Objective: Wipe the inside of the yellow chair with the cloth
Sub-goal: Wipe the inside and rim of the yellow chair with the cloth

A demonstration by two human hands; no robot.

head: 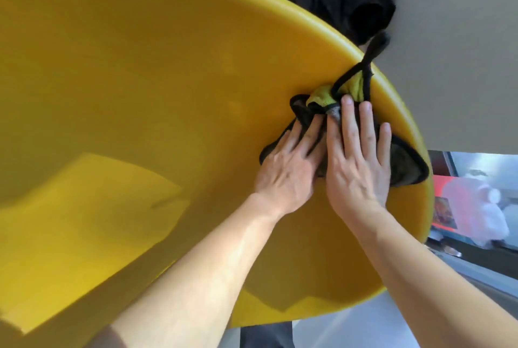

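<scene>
A pale grey wall [448, 39] is showing beyond the yellow chair [126, 81], whose shell is running out of frame on the left (blurred). Against its inner wall near the right rim, the cloth [409, 169] is stretching lengthwise along the rim, partly hidden under the left hand [288, 171] and right hand [357, 171], both pressing it with straight, spread fingers

I see a public-looking interior: plain grey wall [448, 39], glossy yellow moulded plastic chair [140, 67], glass pane [485, 162] showing blurred red posters [445, 207].
</scene>
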